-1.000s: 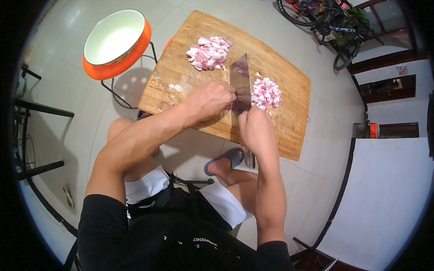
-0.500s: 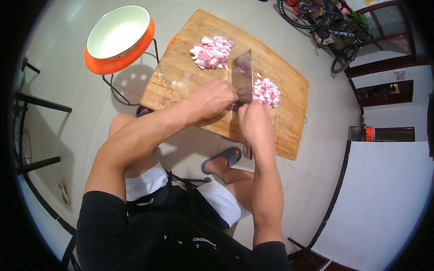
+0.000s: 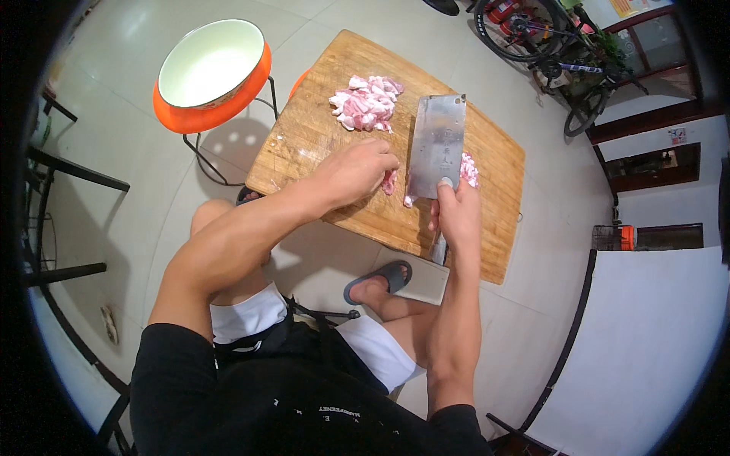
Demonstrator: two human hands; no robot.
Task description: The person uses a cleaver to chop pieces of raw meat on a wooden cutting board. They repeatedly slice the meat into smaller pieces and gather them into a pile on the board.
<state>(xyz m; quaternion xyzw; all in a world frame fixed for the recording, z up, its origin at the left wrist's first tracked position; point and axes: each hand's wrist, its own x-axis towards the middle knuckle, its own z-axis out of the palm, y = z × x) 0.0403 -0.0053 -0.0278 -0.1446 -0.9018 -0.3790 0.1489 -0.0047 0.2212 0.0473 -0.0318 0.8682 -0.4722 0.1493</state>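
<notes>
My right hand (image 3: 459,216) is wrapped round the handle of a cleaver (image 3: 437,137), its broad blade tilted flat so the face shows. My left hand (image 3: 357,172) is closed, fingertips curled down on a strip of raw meat (image 3: 389,182) at the near part of the wooden cutting board (image 3: 498,216). Between that strip and the blade's lower corner lies a small cut bit of meat (image 3: 408,201). Beyond my left hand sits a heap of larger pink-and-white meat pieces (image 3: 366,103). Diced meat (image 3: 470,169) lies to the right, largely hidden behind the blade.
Left of the board, a white enamel basin (image 3: 211,64) stands on an orange stool (image 3: 205,121) with thin metal legs. My knees and slippered foot (image 3: 378,283) are below the board's near edge. Bicycles (image 3: 525,30) stand at the far right; black furniture legs (image 3: 80,169) are at left.
The cleaver has lifted away from my left hand, moved right and turned from nearly edge-on to face-up. The meat strip and cut bit now show. The whole view has shifted slightly.
</notes>
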